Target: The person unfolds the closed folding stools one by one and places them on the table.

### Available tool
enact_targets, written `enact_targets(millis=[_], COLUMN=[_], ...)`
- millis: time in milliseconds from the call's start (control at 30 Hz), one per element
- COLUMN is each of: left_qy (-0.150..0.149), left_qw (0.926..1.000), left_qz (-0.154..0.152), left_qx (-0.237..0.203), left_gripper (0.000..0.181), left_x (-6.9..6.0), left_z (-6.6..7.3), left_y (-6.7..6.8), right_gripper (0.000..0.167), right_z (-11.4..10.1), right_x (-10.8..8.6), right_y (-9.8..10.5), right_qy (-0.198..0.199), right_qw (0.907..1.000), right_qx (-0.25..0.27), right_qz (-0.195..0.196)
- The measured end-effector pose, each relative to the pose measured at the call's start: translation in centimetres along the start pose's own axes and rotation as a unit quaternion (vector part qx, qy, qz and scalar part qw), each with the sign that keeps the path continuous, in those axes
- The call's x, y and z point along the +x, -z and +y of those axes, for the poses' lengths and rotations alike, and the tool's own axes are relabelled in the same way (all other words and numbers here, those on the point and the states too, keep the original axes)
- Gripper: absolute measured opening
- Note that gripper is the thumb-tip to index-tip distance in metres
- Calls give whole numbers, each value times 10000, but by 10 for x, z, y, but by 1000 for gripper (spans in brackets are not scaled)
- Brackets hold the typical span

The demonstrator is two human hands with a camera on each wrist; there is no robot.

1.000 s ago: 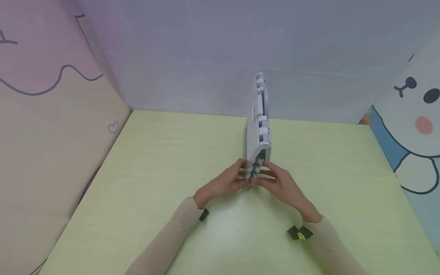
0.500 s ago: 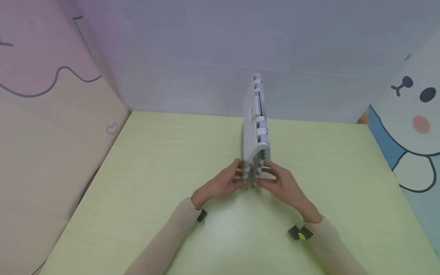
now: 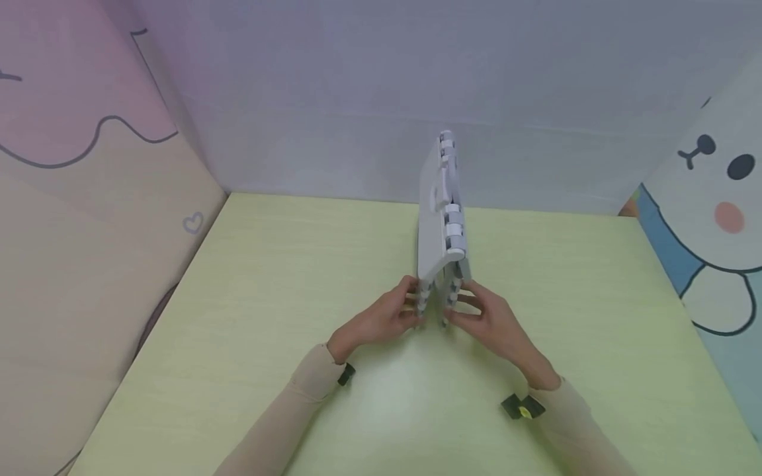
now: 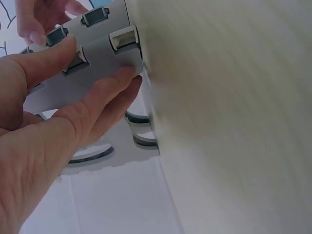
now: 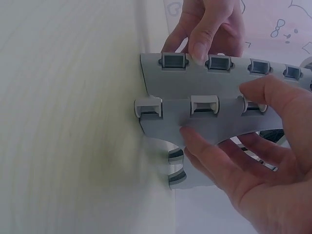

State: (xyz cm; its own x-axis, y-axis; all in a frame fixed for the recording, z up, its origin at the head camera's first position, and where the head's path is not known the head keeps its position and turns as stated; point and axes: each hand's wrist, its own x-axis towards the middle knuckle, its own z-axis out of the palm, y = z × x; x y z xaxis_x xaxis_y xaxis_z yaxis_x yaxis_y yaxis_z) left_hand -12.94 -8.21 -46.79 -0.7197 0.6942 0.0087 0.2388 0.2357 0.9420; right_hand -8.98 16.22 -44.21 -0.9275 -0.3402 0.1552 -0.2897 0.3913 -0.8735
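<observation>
A pale grey plastic folding stool (image 3: 432, 211) stands upright on its edge at the far middle of the table, partly unfolded. Its hinged panels form a narrow wedge, joined along the top and parted at the near end. On the left side my left hand (image 3: 387, 314) pinches one panel's near edge between thumb and fingers. Opposite it, my right hand (image 3: 485, 317) grips the other panel's near edge the same way. Close up in the right wrist view, the stool's panels (image 5: 165, 85) carry rows of small square hinge sockets, with a gap between the two rows.
The light yellow-green table (image 3: 286, 264) spreads around the stool. Behind it rises a pale cloth wall (image 3: 333, 158); printed cartoon panels flank both sides, including the right panel (image 3: 714, 291). A dark strap piece (image 3: 522, 406) hangs at my right cuff.
My hands have drawn slightly apart, the left one moving left. The stool's two near panel edges, close together earlier, now stand apart with a widening gap between them.
</observation>
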Motion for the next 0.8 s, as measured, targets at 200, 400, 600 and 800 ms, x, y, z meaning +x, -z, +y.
enact_targets(millis=[200,400,600,800], left_qy=[192,237,246,59], left_qw=[9998,9995,9994,9998], left_qz=[99,205,235,182], left_qx=[-6,-28,8,20], left_gripper=[58,60,61,56], left_x=[-3,-6,-8,-10], left_z=[1,4,7,5], left_y=[0,0,1,4], right_gripper=[50,50,51,55], right_z=[1,0,0,-1], right_x=[-1,-3,-3,-4], right_y=[2,4,6,10], right_qy=[19,-123,-73,-185], right_qw=[9999,9999,9998,9997], right_qx=[-89,-37,-143,-178], right_qz=[47,44,87,2])
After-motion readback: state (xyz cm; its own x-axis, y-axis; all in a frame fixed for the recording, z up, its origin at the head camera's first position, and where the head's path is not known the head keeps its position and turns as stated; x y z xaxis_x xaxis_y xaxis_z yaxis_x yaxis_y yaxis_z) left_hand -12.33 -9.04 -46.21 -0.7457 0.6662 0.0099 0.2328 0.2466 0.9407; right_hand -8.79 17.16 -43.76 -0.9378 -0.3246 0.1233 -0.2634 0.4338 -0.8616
